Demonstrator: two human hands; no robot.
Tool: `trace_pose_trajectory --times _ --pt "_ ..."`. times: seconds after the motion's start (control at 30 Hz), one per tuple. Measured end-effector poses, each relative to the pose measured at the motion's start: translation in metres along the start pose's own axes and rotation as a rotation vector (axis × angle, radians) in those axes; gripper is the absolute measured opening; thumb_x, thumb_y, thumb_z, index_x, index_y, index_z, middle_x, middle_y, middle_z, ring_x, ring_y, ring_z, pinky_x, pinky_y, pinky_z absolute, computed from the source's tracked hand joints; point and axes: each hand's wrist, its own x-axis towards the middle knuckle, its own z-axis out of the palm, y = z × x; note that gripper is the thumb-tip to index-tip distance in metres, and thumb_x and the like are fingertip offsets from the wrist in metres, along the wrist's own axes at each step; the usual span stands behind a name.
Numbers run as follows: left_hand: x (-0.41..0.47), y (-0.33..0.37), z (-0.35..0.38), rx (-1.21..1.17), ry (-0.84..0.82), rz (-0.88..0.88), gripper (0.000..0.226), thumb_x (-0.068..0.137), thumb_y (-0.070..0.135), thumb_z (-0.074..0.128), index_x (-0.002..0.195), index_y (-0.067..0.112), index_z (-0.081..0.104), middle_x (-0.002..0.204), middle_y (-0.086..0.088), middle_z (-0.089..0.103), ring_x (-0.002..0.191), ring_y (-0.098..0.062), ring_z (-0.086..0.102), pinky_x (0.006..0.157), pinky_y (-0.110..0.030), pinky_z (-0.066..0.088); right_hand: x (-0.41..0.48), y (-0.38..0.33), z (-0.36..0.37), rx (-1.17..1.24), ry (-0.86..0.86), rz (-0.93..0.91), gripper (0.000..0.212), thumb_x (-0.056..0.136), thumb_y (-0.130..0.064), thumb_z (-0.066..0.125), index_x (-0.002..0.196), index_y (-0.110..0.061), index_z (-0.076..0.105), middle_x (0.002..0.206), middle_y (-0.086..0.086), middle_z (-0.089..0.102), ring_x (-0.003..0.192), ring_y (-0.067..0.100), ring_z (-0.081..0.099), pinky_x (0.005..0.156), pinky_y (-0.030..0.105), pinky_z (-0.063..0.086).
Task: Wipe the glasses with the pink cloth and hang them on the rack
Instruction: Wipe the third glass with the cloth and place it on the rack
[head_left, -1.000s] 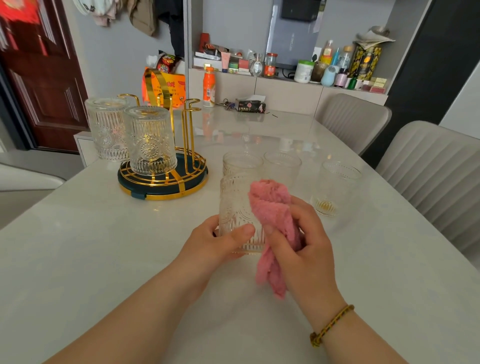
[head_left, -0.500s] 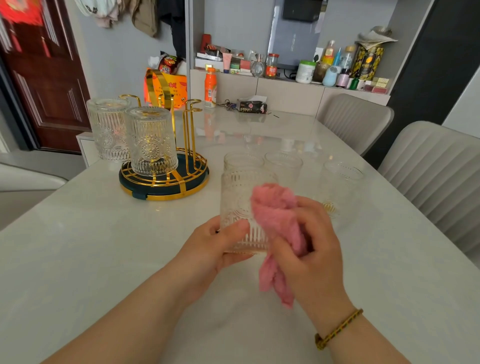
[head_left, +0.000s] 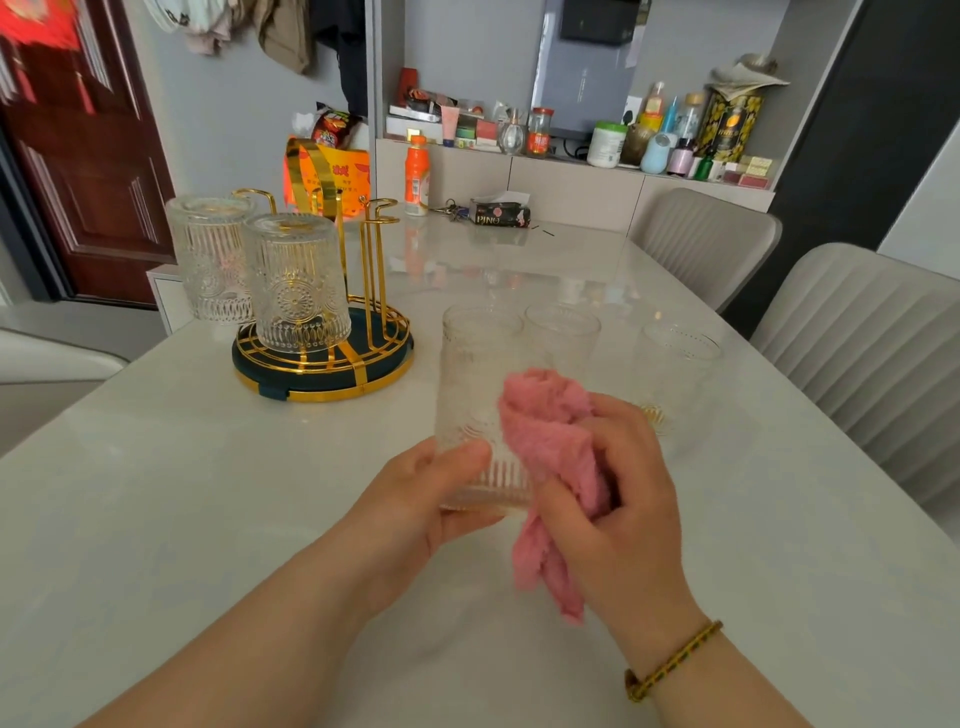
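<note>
My left hand (head_left: 415, 499) grips the lower part of a clear embossed glass (head_left: 475, 395), held upright just above the white table (head_left: 156, 493). Against the glass's right side my right hand (head_left: 618, 499) presses a bunched pink cloth (head_left: 550, 447), which it holds in curled fingers. Two more glasses (head_left: 563, 332) (head_left: 675, 369) stand upright on the table behind. A gold wire rack (head_left: 332, 353) with a dark green base stands at the left, and two glasses (head_left: 296, 280) (head_left: 208, 254) hang upside down on its pegs.
Grey chairs (head_left: 862, 332) line the table's right side. At the far end lie an orange bottle (head_left: 417, 176), keys and a dark tissue pack (head_left: 501, 214). A cluttered shelf (head_left: 597, 140) and a red door (head_left: 78, 156) are behind.
The right hand with the cloth has slid slightly up and round the glass's side. The left hand keeps its grip on the glass.
</note>
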Motion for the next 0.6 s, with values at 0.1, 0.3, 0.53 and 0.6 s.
trace_pose_trajectory --times 0.1,0.3,0.53,0.6 --pt "-0.001 -0.004 0.003 0.045 -0.057 -0.039 0.068 0.051 0.043 0.066 0.11 0.009 0.061 0.102 -0.007 0.072 0.093 -0.019 0.068 0.08 -0.028 0.056 0.005 0.003 -0.007 0.085 0.143 0.17 0.008 0.067 -0.033 0.057 0.071 -0.031 0.05 0.086 -0.015 0.053 0.079 -0.009 0.051 0.07 0.004 0.04" --pt "-0.001 0.002 0.0 -0.153 -0.049 -0.002 0.03 0.062 0.038 0.067 0.083 0.019 0.076 0.097 -0.007 0.073 0.089 -0.019 0.07 0.075 -0.029 0.058 0.008 0.009 -0.005 0.281 0.08 0.494 0.019 0.073 -0.025 0.066 0.067 -0.015 0.051 0.058 -0.01 0.049 0.056 0.003 0.045 0.054 0.02 0.041" --pt "0.0 0.002 -0.002 -0.056 -0.038 0.03 0.042 0.057 0.04 0.071 0.091 0.015 0.073 0.093 -0.005 0.073 0.087 -0.016 0.069 0.074 -0.026 0.057 -0.001 -0.005 -0.002 0.032 0.017 0.061 0.009 0.066 -0.029 0.056 0.074 -0.027 0.051 0.089 -0.023 0.054 0.083 -0.004 0.053 0.07 0.005 0.039" --pt "0.0 -0.002 -0.001 0.045 -0.076 0.017 0.075 0.043 0.05 0.081 0.105 0.011 0.065 0.102 -0.006 0.072 0.095 -0.019 0.068 0.081 -0.028 0.055 0.001 -0.003 -0.005 0.021 0.076 0.039 0.01 0.067 -0.027 0.056 0.074 -0.033 0.051 0.093 -0.03 0.052 0.087 -0.007 0.053 0.073 0.005 0.039"
